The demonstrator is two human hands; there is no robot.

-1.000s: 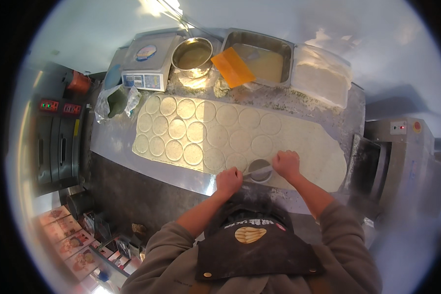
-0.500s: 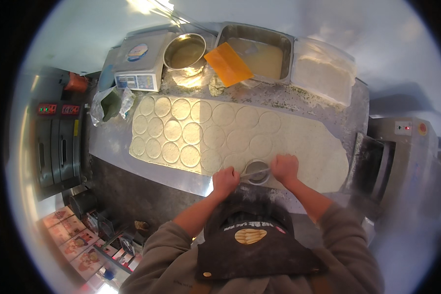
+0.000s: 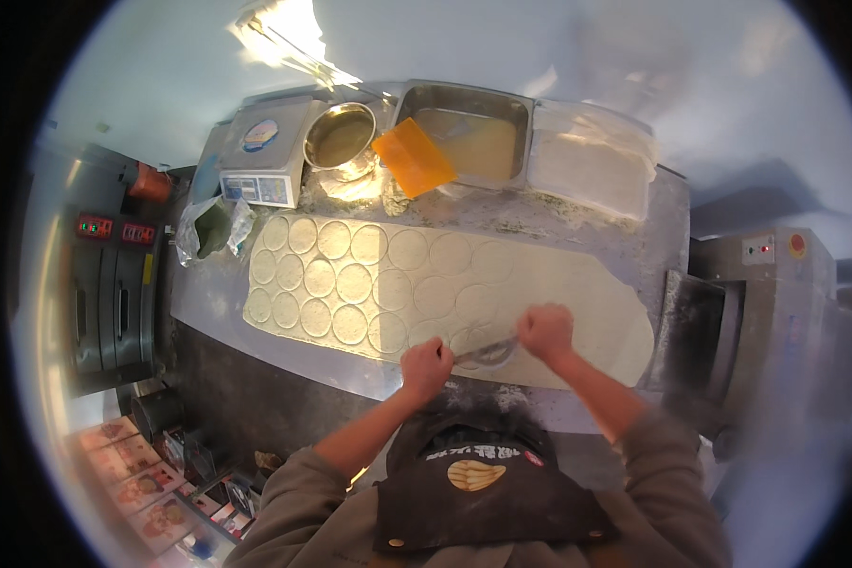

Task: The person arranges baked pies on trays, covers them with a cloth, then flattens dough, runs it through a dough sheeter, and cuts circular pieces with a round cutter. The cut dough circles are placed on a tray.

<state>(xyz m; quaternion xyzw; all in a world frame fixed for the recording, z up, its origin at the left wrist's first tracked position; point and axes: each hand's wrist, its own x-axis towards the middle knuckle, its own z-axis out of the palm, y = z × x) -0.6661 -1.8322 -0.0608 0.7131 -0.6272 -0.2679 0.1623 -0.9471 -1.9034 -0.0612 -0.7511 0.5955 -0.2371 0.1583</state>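
Note:
A long sheet of pale dough (image 3: 582, 308) lies on the worktop, with rows of round outlines pressed into its left and middle parts. At its near edge, a round ring cutter (image 3: 490, 354) with a straight bar handle is held between my hands. My left hand (image 3: 427, 367) is closed around the bar's left end, and my right hand (image 3: 545, 331) grips the other end, a bit farther out. The cutter looks tilted and is blurred. I cannot tell whether its rim touches the dough.
Along the back stand a scale (image 3: 257, 189), a steel bowl (image 3: 342, 134), an orange scraper sheet (image 3: 414, 157), a deep steel tray (image 3: 525, 142) and a white plastic-covered tub (image 3: 592, 170). A plastic bag (image 3: 210, 227) sits at the left. A metal machine (image 3: 767, 284) flanks the right.
The view has shifted, lowering the things at the back in the picture. The cutter has gone from showing a full ring to a tilted, blurred one. Both hands keep hold of it.

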